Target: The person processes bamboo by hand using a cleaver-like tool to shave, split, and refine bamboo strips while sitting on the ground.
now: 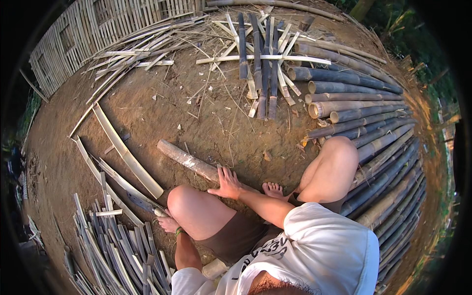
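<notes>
Two bare hands on two things: left hand is closed round the handle of a dark-bladed knife, low beside the bent left knee; finger detail is small. Right hand lies flat, fingers spread, on the near end of a short log, not wrapped round it; the log runs forward and left from that palm along the ground. Split bamboo lengths lie ahead and left of the left hand, one beside the blade, contact not determinable. A heap of narrow strips sits left of and behind that hand; whole poles lie well right of the right hand. Judged step: set-up, log steadied, blade held ready. By inference, the next move calls for a steady log and a split length laid across it within the blade's reach.
</notes>
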The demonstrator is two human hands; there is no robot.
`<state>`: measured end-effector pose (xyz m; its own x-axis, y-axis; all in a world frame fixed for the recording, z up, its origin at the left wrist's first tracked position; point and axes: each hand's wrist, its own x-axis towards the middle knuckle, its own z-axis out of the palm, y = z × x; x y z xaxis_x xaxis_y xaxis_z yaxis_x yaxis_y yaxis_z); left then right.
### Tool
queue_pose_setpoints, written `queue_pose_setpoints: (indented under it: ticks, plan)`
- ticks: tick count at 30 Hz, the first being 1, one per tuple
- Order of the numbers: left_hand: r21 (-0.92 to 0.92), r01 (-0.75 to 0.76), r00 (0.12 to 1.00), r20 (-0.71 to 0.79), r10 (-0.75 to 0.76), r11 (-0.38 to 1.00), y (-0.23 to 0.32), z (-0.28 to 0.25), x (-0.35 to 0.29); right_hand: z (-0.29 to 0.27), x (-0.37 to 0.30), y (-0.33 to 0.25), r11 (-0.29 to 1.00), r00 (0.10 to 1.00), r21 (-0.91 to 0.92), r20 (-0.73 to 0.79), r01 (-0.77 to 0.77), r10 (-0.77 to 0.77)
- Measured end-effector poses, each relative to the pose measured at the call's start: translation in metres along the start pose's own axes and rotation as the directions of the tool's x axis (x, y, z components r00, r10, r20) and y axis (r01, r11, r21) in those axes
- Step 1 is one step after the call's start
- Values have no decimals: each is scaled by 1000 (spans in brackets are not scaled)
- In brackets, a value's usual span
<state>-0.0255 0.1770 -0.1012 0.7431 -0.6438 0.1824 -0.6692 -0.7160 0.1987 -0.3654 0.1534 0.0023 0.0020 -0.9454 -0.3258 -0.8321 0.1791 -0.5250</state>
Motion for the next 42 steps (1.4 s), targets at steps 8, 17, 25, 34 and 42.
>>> queue_pose_setpoints:
  ticks: [8, 17, 25, 34, 42]
  plan:
    - [56, 62, 993, 99, -67, 997, 19, -17, -2, 20, -25, 28, 995, 988, -91, -139, 48, -61]
    - [-62, 69, 997, 51, -66, 996, 15, -17, -6, 26, -13, 36, 999, 986, 25, -168, 21, -16]
    - [-458, 51, 997, 75, -19, 887, 16, -63, -10, -25, 7, 55, 994, 911, 52, -400, -92, 105]
    - [-745, -160, 984, -69, 164, 647, 116, -127, -40, -100, 66, 20, 960, 926, 262, -378, 100, 7]
    - [-969, 119, 586, 244, 773, 215, 181, -99, -69, -11, 81, -45, 460, 894, 814, 439, -354, -89]
